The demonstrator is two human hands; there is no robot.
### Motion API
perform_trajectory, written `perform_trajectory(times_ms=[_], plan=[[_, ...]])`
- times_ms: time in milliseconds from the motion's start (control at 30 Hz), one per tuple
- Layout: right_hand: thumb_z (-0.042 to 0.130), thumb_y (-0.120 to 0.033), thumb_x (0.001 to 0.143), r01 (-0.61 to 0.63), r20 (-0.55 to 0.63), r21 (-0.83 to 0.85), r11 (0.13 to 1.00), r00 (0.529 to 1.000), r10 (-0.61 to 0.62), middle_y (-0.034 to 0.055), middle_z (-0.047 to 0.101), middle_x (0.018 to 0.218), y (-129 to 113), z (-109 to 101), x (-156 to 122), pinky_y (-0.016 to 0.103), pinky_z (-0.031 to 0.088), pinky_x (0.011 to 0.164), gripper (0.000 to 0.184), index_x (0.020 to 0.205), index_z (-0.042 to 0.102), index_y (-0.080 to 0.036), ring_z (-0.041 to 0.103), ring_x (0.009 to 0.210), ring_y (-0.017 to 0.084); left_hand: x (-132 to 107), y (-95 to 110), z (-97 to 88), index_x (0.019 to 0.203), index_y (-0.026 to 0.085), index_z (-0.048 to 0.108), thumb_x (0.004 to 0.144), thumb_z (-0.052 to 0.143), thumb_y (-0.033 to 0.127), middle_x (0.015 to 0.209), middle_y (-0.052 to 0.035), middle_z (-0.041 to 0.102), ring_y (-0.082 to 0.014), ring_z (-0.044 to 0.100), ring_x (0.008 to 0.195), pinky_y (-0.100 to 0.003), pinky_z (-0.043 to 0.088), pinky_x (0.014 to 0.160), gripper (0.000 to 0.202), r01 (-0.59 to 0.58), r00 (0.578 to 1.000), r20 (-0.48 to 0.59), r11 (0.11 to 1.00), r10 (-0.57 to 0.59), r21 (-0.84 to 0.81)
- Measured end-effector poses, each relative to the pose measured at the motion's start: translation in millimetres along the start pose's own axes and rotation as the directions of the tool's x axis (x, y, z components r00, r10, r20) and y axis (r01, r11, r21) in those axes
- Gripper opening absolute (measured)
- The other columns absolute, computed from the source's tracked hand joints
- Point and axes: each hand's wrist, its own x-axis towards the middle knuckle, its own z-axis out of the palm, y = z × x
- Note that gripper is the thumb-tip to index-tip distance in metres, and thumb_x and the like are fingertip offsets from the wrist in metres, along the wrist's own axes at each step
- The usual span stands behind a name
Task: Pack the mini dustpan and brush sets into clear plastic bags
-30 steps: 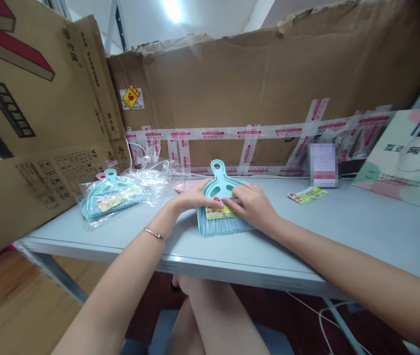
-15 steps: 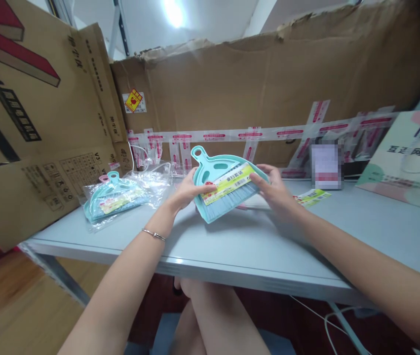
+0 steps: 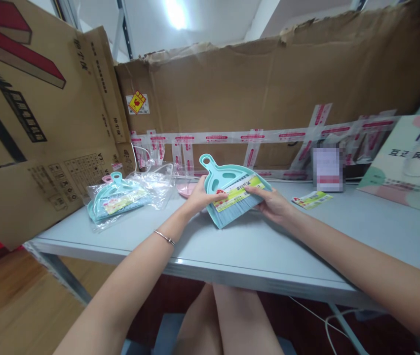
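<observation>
A teal mini dustpan and brush set (image 3: 228, 190) with a yellow-green label is tilted up just above the grey table (image 3: 232, 246). My left hand (image 3: 202, 197) grips its left side, thumb on the label. At its right edge my right hand (image 3: 272, 202) holds it from below, fingers curled. A silver bracelet (image 3: 164, 237) sits on my left wrist.
Bagged teal and pink dustpan sets (image 3: 121, 197) lie at the table's left. A pink piece (image 3: 185, 190) lies behind the held set. A loose label card (image 3: 311, 199) rests to the right. Taped cardboard walls (image 3: 269, 93) surround the table; a printed board (image 3: 409, 162) leans at right.
The set was lying flat on the table under both hands; they lifted it, tilted it up, and have since lowered it slightly toward the table.
</observation>
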Motion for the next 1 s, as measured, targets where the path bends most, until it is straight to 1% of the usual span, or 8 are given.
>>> perform_trajectory(times_ms=[167,267,333,400,533,633,833,1000], plan=[[0.071,-0.013,0.066,0.025,-0.048,0.034,0.999,0.999,-0.024,0.0036,0.071,0.077,-1.7,-1.8,2.9,0.027,0.058,0.058,0.021,0.085,0.065,-0.017,0.066,0.068,0.017,7.0,5.7,-12.5,0.108,0.015,0.050,0.078,0.061,0.041,0.106,-0.0097,0.063,-0.0205,0.059,0.098,-0.036,0.046,0.089,0.041,-0.066,0.977,-0.174,0.946,0.126,0.317],[0.071,-0.011,0.066,0.036,-0.083,0.047,0.998,0.996,-0.032,0.0025,0.071,0.079,-3.2,-7.2,6.8,0.024,0.058,0.059,0.020,0.084,0.065,-0.017,0.066,0.070,0.016,9.2,7.5,-39.0,0.108,0.015,0.056,0.088,0.045,0.036,0.122,-0.0158,0.055,-0.0264,0.046,0.121,-0.046,0.033,0.103,0.030,-0.008,0.876,-0.383,0.802,0.294,0.598],[0.070,-0.011,0.066,0.037,-0.093,0.055,0.998,0.995,-0.032,0.0018,0.071,0.080,-4.2,-10.8,9.1,0.023,0.058,0.061,0.020,0.084,0.065,-0.018,0.066,0.072,0.015,7.1,5.6,-56.8,0.105,0.016,0.061,0.085,0.050,0.033,0.141,-0.0182,0.037,-0.0360,0.019,0.137,-0.059,0.017,0.107,0.029,0.159,0.862,-0.434,0.674,0.262,0.722],[0.070,-0.011,0.066,0.034,-0.090,0.057,0.998,0.996,-0.028,0.0012,0.072,0.082,-5.1,-13.3,10.3,0.023,0.058,0.063,0.020,0.084,0.065,-0.019,0.066,0.074,0.015,3.5,1.2,-68.2,0.103,0.017,0.065,0.083,0.051,0.033,0.148,-0.0166,0.027,-0.0420,0.002,0.139,-0.069,0.008,0.103,0.029,0.303,0.891,-0.426,0.491,0.158,0.817],[0.071,-0.011,0.066,0.020,-0.059,0.042,0.999,0.998,-0.018,0.0012,0.072,0.082,-6.5,-14.3,9.7,0.023,0.058,0.064,0.019,0.083,0.065,-0.018,0.066,0.074,0.015,-1.3,-5.7,-68.3,0.109,0.013,0.064,0.086,0.039,0.024,0.135,-0.0212,0.045,-0.0437,0.008,0.138,-0.076,0.003,0.098,0.036,0.383,0.911,-0.409,0.266,0.046,0.884],[0.071,-0.013,0.067,0.008,-0.026,0.021,1.000,1.000,-0.007,0.0016,0.072,0.082,-6.9,-13.7,8.4,0.023,0.058,0.063,0.019,0.084,0.065,-0.018,0.067,0.073,0.015,-1.6,-2.8,-59.2,0.123,0.009,0.055,0.084,0.037,0.017,0.128,-0.0221,0.051,-0.0401,0.014,0.138,-0.073,0.004,0.102,0.043,0.330,0.925,-0.365,0.257,0.102,0.908],[0.071,-0.013,0.067,-0.024,0.029,-0.035,0.999,0.999,0.025,0.0042,0.072,0.087,-7.4,-15.0,8.2,0.026,0.058,0.069,0.022,0.089,0.065,-0.017,0.068,0.077,0.017,1.4,11.9,-41.0,0.139,0.012,0.033,0.088,0.030,0.016,0.148,-0.0145,0.030,-0.0300,0.014,0.141,-0.066,0.002,0.108,0.052,0.094,0.945,-0.181,0.304,0.272,0.948],[0.072,-0.014,0.067,-0.044,0.041,-0.062,0.997,0.998,0.047,0.0051,0.072,0.086,-8.8,-14.6,5.2,0.026,0.058,0.064,0.021,0.086,0.065,-0.017,0.067,0.075,0.017,-0.4,19.7,-30.5,0.141,0.015,0.027,0.089,0.030,0.014,0.150,-0.0138,0.027,-0.0265,0.013,0.141,-0.061,0.007,0.110,0.053,-0.155,0.926,-0.015,0.415,0.378,0.896]])
